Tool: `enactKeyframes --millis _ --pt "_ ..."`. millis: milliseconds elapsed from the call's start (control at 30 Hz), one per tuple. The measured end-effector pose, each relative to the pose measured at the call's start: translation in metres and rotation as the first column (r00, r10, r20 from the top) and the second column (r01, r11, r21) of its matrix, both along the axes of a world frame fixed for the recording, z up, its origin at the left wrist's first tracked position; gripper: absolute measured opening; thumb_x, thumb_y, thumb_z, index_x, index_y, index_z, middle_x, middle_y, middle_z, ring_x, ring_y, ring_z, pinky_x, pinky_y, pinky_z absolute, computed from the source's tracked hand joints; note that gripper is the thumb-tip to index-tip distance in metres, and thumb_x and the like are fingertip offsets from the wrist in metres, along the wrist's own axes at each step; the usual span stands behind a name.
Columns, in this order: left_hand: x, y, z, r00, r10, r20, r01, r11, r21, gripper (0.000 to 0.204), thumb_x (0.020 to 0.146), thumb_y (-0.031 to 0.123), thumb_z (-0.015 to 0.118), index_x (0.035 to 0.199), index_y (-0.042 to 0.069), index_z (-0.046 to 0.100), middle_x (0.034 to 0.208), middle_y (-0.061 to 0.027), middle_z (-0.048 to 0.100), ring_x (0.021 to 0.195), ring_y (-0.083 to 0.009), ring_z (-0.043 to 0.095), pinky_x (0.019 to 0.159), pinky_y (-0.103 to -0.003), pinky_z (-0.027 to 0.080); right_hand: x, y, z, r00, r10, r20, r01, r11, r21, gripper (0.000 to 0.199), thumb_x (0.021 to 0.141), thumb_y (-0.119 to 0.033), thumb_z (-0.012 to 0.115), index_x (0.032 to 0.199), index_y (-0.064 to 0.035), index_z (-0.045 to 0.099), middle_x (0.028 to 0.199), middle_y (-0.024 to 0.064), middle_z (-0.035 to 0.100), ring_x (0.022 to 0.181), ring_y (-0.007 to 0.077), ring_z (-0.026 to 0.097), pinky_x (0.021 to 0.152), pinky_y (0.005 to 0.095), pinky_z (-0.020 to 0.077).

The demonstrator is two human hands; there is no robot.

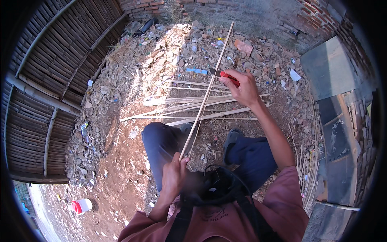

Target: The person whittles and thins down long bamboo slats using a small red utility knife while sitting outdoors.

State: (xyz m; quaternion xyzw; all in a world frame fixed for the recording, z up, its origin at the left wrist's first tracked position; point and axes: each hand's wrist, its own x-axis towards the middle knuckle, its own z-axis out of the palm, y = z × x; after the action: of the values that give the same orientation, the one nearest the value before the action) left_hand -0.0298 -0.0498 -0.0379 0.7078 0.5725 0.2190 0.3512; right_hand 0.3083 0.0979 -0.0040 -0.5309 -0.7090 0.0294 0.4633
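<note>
My left hand (173,174) is closed round the near end of a long, pale bamboo strip (208,89), which slants up and away to the right in front of me. A thin sliver runs alongside the strip's lower part. In my right hand (245,89) is a red-handled utility knife (230,78), its dark blade against the strip at about mid-length. Beyond my knees, several more bamboo strips (183,108) lie loosely crossed on the ground, beneath the one I hold.
Stony rubble (161,52) with litter covers the ground up to a brick wall (258,16). A slatted bamboo wall (44,52) stands at left. A clear container with a red band (82,206) is at lower left. Dark panels (338,137) and thin strips (308,177) are at right.
</note>
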Motion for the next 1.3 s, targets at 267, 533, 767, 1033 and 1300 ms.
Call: enactKeyframes --millis 267,533,767,1033,1300 --pt "-0.019 -0.02 0.005 1.0 -0.023 0.018 0.024 0.997 -0.07 0.033 0.109 0.03 0.061 0.098 -0.001 0.058 0.068 -0.0284 0.058 0.075 -0.0554 0.06 0.061 -0.057 0.042 0.088 0.06 0.014 0.967 -0.256 0.016 0.256 0.956 -0.142 0.041 0.103 -0.04 0.07 0.121 -0.0043 0.078 0.086 0.0129 0.078 0.071 0.018 0.068 0.067 0.0344 0.0524" --pt "-0.034 -0.009 -0.005 0.997 -0.014 -0.081 0.005 0.995 -0.1 0.035 0.112 0.033 0.056 0.099 0.0 0.055 0.069 -0.0284 0.059 0.072 -0.0552 0.06 0.061 -0.058 0.041 0.222 0.107 0.028 0.793 -0.464 0.394 0.595 0.727 -0.342 0.041 0.098 -0.034 0.067 0.126 -0.0046 0.076 0.117 0.0192 0.078 0.113 0.0348 0.075 0.097 0.0446 0.0571" --pt "-0.029 0.03 0.003 0.995 0.063 0.078 -0.06 0.997 -0.038 0.041 0.116 0.033 0.042 0.095 0.0 0.055 0.067 -0.0272 0.054 0.061 -0.0479 0.056 0.058 -0.056 0.04 0.202 0.083 0.021 0.48 -0.041 0.876 0.853 0.255 -0.456 0.046 0.085 -0.024 0.067 0.126 -0.006 0.076 0.133 0.0203 0.073 0.125 0.0354 0.07 0.104 0.0484 0.0545" --pt "-0.029 0.058 -0.001 0.827 0.19 0.529 0.155 0.828 -0.539 0.06 0.113 0.064 0.033 0.09 0.012 0.054 0.062 0.0061 0.038 0.046 -0.0022 0.028 0.04 -0.022 0.021 0.176 0.039 0.023 0.944 -0.268 -0.194 0.152 0.872 -0.465 0.038 0.103 -0.031 0.063 0.127 -0.0022 0.067 0.096 0.0088 0.068 0.083 0.0147 0.064 0.074 0.0305 0.0498" --pt "-0.02 0.063 -0.01 0.589 0.298 0.751 0.544 0.541 -0.641 0.061 0.111 0.064 0.037 0.084 0.011 0.049 0.058 0.0044 0.038 0.041 -0.004 0.026 0.036 -0.023 0.019 0.009 -0.033 0.041 0.58 0.044 -0.813 -0.397 0.887 -0.236 0.03 0.11 -0.028 0.06 0.13 -0.0051 0.061 0.08 -0.0073 0.047 0.059 0.002 0.038 0.054 0.0203 0.03"
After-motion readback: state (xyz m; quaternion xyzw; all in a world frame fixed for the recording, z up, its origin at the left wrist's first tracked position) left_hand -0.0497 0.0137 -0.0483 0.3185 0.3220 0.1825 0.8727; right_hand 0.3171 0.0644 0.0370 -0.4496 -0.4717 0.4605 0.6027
